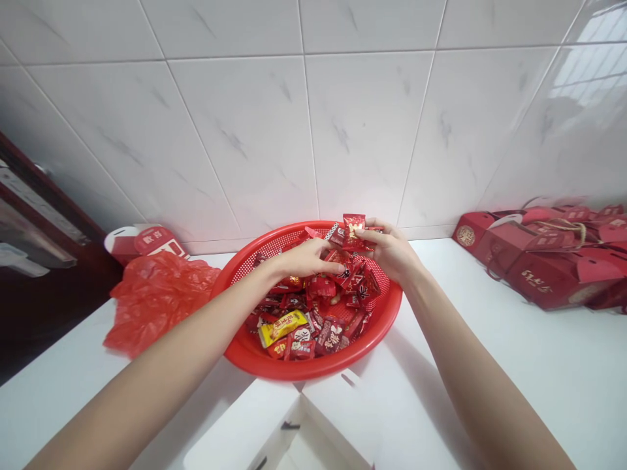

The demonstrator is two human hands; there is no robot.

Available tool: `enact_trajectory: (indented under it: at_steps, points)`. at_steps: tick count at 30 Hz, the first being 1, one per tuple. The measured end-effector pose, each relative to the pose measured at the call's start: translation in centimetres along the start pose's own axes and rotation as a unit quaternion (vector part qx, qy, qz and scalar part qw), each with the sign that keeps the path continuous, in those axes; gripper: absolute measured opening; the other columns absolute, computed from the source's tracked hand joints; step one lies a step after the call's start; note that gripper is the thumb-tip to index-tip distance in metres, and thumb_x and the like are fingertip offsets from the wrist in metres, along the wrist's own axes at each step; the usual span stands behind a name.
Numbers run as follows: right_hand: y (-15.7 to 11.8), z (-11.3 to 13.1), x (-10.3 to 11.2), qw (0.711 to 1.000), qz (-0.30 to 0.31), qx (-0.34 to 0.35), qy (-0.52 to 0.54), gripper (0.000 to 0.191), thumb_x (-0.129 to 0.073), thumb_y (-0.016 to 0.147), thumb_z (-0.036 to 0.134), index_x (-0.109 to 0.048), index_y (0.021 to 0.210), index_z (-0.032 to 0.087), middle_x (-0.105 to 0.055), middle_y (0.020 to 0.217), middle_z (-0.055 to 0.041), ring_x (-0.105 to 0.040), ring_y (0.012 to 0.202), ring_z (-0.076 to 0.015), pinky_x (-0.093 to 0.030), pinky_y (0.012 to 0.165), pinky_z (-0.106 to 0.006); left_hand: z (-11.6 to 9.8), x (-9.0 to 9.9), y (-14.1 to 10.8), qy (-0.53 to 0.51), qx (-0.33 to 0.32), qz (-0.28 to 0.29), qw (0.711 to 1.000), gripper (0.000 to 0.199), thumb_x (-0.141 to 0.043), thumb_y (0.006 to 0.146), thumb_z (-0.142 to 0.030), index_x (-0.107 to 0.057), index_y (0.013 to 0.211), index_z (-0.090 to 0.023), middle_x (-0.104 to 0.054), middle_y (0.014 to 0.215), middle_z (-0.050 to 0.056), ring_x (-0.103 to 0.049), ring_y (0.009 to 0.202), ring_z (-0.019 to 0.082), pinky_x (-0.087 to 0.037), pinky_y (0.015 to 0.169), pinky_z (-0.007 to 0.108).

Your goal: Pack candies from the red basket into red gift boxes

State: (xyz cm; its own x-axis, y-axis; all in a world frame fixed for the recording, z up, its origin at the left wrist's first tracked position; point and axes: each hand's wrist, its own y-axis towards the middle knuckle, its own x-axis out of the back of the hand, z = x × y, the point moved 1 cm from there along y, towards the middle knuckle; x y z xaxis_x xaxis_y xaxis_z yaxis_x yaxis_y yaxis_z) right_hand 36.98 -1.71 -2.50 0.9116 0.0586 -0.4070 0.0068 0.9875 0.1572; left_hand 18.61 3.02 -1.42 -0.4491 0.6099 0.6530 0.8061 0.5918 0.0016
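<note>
A red plastic basket [289, 371] with a mesh wall holds many small wrapped candies, mostly red. My right hand [393, 251], at the basket's far right side, pinches a red and gold candy packet [353, 228] between thumb and fingers. More red wrapping shows behind its fingertips. My left hand [308, 259] reaches over the heap with its fingers curled around a dark red candy packet [349, 274]; its fingertips are partly hidden. Near the basket's front lie a yellow candy packet [283, 328] and a brown-red candy packet [331, 336].
Below the basket stands an open white box [255, 418]. A crumpled red plastic bag [157, 300] lies at left, with a red and white carton [147, 240] behind. Several red gift boxes [543, 261] sit at right. A tiled wall [362, 130] backs the white table [490, 339].
</note>
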Motion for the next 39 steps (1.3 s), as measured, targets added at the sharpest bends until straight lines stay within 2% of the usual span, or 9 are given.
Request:
enact_trajectory:
  at_steps: [4, 9, 12, 17, 22, 26, 29, 32, 39]
  points:
    - [0.14, 0.18, 0.22, 0.999, -0.018, 0.006, 0.038, 0.022, -0.084, 0.057, 0.023, -0.066, 0.069, 0.021, -0.070, 0.073, 0.0015, -0.064, 0.073, -0.0156, -0.053, 0.074, -0.032, 0.14, 0.33, 0.16, -0.004, -0.018, -0.070, 0.997, 0.041, -0.071, 0.081, -0.042, -0.070, 0.109, -0.013, -0.074, 0.112, 0.010, -0.066, 0.105, 0.027, -0.050, 0.096, 0.041]
    - [0.16, 0.33, 0.31, 0.998, -0.033, 0.009, 0.045, 0.016, -0.079, 0.060, 0.024, -0.066, 0.069, 0.021, -0.071, 0.075, 0.0013, -0.062, 0.075, -0.0155, -0.052, 0.075, -0.029, -0.16, 0.52, 0.17, -0.057, -0.013, -0.156, 0.986, 0.048, -0.072, 0.078, -0.052, -0.072, 0.101, -0.011, -0.075, 0.097, 0.009, -0.067, 0.088, 0.022, -0.052, 0.081, 0.036]
    - [0.06, 0.30, 0.14, 0.999, -0.033, 0.001, 0.043, 0.017, -0.080, 0.058, 0.022, -0.065, 0.067, 0.021, -0.069, 0.072, 0.0022, -0.062, 0.073, -0.0148, -0.051, 0.074, -0.029, -0.20, 0.55, 0.31, -0.093, -0.037, -0.187, 0.977, 0.049, -0.074, 0.076, -0.053, -0.072, 0.101, -0.011, -0.075, 0.100, 0.010, -0.067, 0.092, 0.023, -0.051, 0.086, 0.037]
    - [-0.04, 0.18, 0.02, 0.998, -0.037, -0.013, 0.058, 0.017, -0.079, 0.060, 0.019, -0.064, 0.068, 0.020, -0.070, 0.073, 0.0015, -0.064, 0.073, -0.0157, -0.052, 0.075, -0.032, 0.10, 0.57, 0.66, -0.141, -0.047, -0.229, 0.962, 0.049, -0.077, 0.074, -0.042, -0.069, 0.111, -0.012, -0.074, 0.109, 0.011, -0.066, 0.098, 0.023, -0.050, 0.090, 0.038]
    - [0.08, 0.13, 0.14, 0.998, -0.044, -0.001, 0.052, 0.016, -0.078, 0.062, 0.017, -0.062, 0.066, 0.020, -0.069, 0.072, 0.0019, -0.061, 0.071, -0.0138, -0.052, 0.073, -0.030, 0.55, 0.81, 0.86, -0.175, -0.020, -0.259, 0.950, 0.041, -0.071, 0.078, -0.030, -0.066, 0.114, -0.013, -0.073, 0.097, 0.006, -0.066, 0.086, 0.017, -0.051, 0.084, 0.034]
    - [0.05, 0.19, 0.07, 0.997, -0.057, 0.001, 0.053, 0.017, -0.078, 0.061, 0.016, -0.062, 0.063, 0.019, -0.067, 0.070, 0.0023, -0.061, 0.070, -0.0127, -0.053, 0.072, -0.028, 0.68, 1.02, 0.89, -0.180, -0.016, -0.282, 0.942, 0.032, -0.069, 0.081, -0.031, -0.068, 0.109, -0.015, -0.070, 0.089, 0.004, -0.065, 0.080, 0.016, -0.052, 0.077, 0.031]
    - [-0.03, 0.19, -0.03, 0.998, -0.050, -0.005, 0.047, 0.019, -0.080, 0.059, 0.015, -0.062, 0.064, 0.020, -0.067, 0.070, 0.0025, -0.063, 0.073, -0.0141, -0.054, 0.072, -0.030, 0.62, 0.86, 0.86, -0.184, -0.014, -0.266, 0.946, 0.032, -0.068, 0.083, -0.034, -0.068, 0.110, -0.016, -0.070, 0.087, 0.004, -0.065, 0.078, 0.016, -0.051, 0.073, 0.031]
    - [-0.08, 0.14, -0.11, 0.999, -0.039, -0.021, 0.024, 0.019, -0.081, 0.058, 0.016, -0.065, 0.068, 0.021, -0.069, 0.072, 0.0017, -0.064, 0.074, -0.0160, -0.056, 0.072, -0.033, 0.52, 0.57, 0.82, -0.172, -0.017, -0.247, 0.953, 0.033, -0.067, 0.084, -0.036, -0.067, 0.110, -0.015, -0.070, 0.090, 0.005, -0.065, 0.081, 0.017, -0.051, 0.075, 0.031]
    - [-0.30, 0.25, -0.40, 0.999, -0.021, -0.031, -0.009, 0.016, -0.082, 0.061, 0.018, -0.069, 0.071, 0.020, -0.071, 0.074, 0.0002, -0.066, 0.077, -0.0160, -0.056, 0.077, -0.033, 0.45, 0.50, 0.79, -0.140, -0.031, -0.257, 0.956, 0.033, -0.066, 0.085, -0.035, -0.066, 0.110, -0.013, -0.071, 0.100, 0.008, -0.064, 0.089, 0.018, -0.050, 0.081, 0.032]
